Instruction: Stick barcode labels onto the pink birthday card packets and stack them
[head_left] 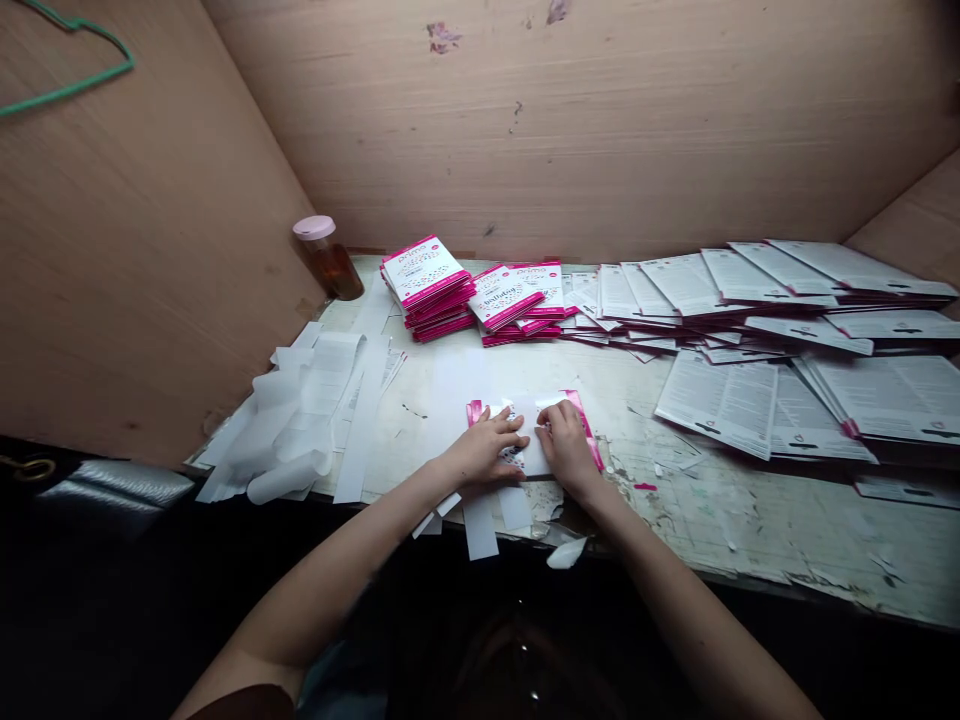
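A white-and-pink printed card packet (534, 462) lies at the table's front edge, under both my hands. My left hand (491, 448) rests flat across its left part with the fingers apart. My right hand (568, 446) is closed on the packet's right part, thumb and fingertips pinched together. Whatever is between those fingertips is too small to make out. White paper strips (481, 528) stick out over the edge below my left hand. Pink ends of the packet show on either side of my hands.
Behind my hands sit stacked pink-and-white packets (426, 280). Many more packets (720, 400) lie fanned out, backs up, on the right. Crumpled backing paper (300, 405) and a lidded jar of brown liquid (330, 262) are on the left. Wooden panels (585, 140) enclose the worn table (675, 520).
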